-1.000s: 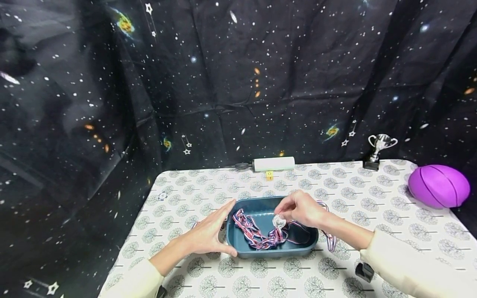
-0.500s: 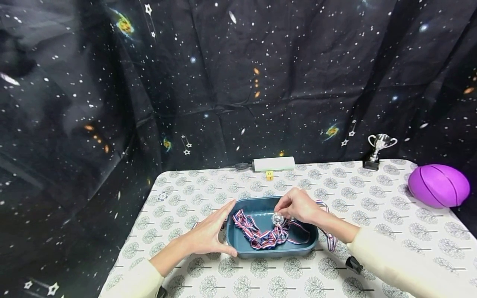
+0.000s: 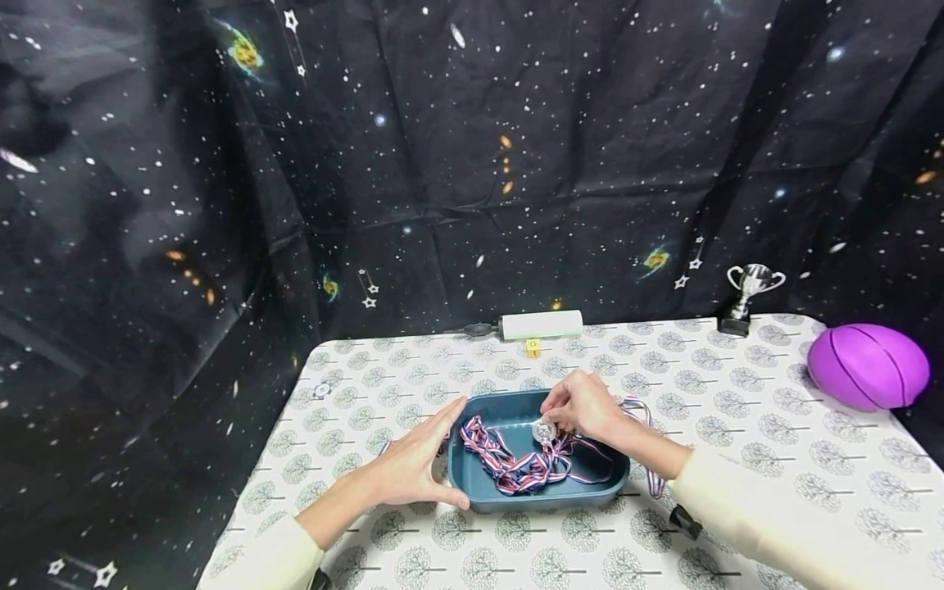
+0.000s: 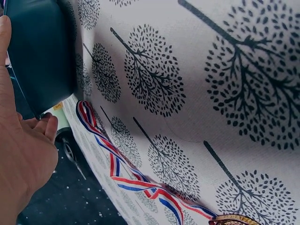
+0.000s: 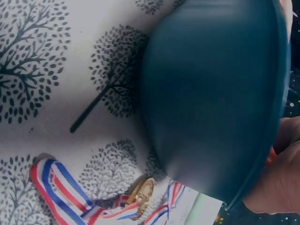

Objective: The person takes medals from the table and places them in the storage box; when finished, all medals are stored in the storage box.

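A dark teal bin point(image 3: 546, 501) stands in front of me, with tangled red, white and blue medal ribbons point(image 3: 492, 452) in its left and near part. At its left end my left hand point(image 3: 409, 465) spreads around the bin, thumb by the near corner and straight fingers along the far one. Over the bin's right half, my right hand point(image 3: 588, 410) pinches a silver medal point(image 3: 543, 431), whose ribbon trails down into the bin. In the right wrist view, the bin's wall point(image 5: 211, 93) hides the fingertips and the medal.
Outside the bin, a ribbon point(image 4: 154, 191) with a medal point(image 4: 236, 219) lies to the left, and another ribbon point(image 5: 61, 187) with a gold medal point(image 5: 141, 194) to the right. Farther off are a white cylinder point(image 3: 542, 325), a yellow cube point(image 3: 533, 348), a trophy point(image 3: 752, 285) and a purple ball point(image 3: 869, 367).
My right hand has shifted slightly left with the silver medal, and its forearm has swung left. The left hand and the bin have stayed put.
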Demonstrator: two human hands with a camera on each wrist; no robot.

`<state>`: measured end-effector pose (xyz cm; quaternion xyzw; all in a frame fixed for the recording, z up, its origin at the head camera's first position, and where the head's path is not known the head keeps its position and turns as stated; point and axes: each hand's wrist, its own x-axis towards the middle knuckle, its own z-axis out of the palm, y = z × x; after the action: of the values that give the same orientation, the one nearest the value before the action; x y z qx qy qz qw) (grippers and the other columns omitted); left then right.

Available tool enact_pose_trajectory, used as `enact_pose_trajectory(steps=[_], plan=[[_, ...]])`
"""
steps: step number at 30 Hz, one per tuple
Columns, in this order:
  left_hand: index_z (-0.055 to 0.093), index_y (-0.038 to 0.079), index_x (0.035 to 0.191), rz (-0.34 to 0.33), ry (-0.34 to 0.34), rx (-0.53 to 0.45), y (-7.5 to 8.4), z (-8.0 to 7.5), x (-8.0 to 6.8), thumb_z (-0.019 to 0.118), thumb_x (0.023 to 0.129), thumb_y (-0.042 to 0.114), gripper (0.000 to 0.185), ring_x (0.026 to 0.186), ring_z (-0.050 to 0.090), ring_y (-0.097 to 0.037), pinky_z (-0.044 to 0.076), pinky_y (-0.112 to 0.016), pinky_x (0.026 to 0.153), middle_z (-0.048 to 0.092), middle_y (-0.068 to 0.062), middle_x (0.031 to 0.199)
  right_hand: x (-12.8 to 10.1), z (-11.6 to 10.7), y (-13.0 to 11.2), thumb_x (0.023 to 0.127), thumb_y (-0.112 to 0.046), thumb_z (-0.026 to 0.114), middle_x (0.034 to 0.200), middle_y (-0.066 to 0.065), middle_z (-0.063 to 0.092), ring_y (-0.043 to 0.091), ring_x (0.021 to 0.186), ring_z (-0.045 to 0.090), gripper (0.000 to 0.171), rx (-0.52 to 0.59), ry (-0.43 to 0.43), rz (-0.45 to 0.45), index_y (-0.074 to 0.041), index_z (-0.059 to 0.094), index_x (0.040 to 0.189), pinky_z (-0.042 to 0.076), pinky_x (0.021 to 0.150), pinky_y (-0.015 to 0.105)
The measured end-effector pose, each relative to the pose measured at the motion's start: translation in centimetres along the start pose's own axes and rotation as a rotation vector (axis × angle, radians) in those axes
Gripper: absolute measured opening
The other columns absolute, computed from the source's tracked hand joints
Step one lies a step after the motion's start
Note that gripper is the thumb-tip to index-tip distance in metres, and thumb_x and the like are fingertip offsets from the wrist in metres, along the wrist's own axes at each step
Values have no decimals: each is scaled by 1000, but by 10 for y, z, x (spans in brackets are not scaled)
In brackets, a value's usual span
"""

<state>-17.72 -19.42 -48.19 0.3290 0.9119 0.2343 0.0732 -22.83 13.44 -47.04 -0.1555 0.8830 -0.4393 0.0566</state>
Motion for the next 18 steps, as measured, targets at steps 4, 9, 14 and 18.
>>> enact_pose_trajectory(steps=[4, 9, 14, 18], plan=[[-5, 24, 172, 4, 7, 5, 1, 0, 0, 90, 72, 66, 144, 161, 18, -27, 23, -53, 127, 2, -1, 177, 1, 4, 3, 80, 1, 89, 71, 2, 76, 20, 54, 69, 9, -25, 24, -13, -1, 82, 86, 59, 50, 26], [-5, 25, 172, 0, 9, 12, -1, 1, 0, 90, 72, 68, 145, 161, 18, -25, 23, -53, 127, 1, 1, 177, 4, 9, 5, 80, -1, 91, 68, -1, 75, 12, 51, 65, 9, -78, 60, -40, -5, 83, 82, 53, 47, 22], [-6, 27, 172, -4, 6, 12, -2, 1, 1, 90, 72, 68, 145, 161, 17, -24, 23, -53, 127, 1, 2, 177, 5, 14, 9, 79, -3, 92, 67, -5, 74, 6, 54, 64, 12, -132, 87, -40, -10, 82, 78, 54, 53, 25], [-6, 28, 172, -6, 3, 10, -1, 1, 1, 91, 71, 67, 145, 161, 16, -23, 22, -53, 127, 0, 3, 178, 5, 15, 12, 79, -4, 92, 68, -5, 75, 5, 57, 64, 13, -161, 106, -46, -11, 82, 77, 57, 59, 29]])
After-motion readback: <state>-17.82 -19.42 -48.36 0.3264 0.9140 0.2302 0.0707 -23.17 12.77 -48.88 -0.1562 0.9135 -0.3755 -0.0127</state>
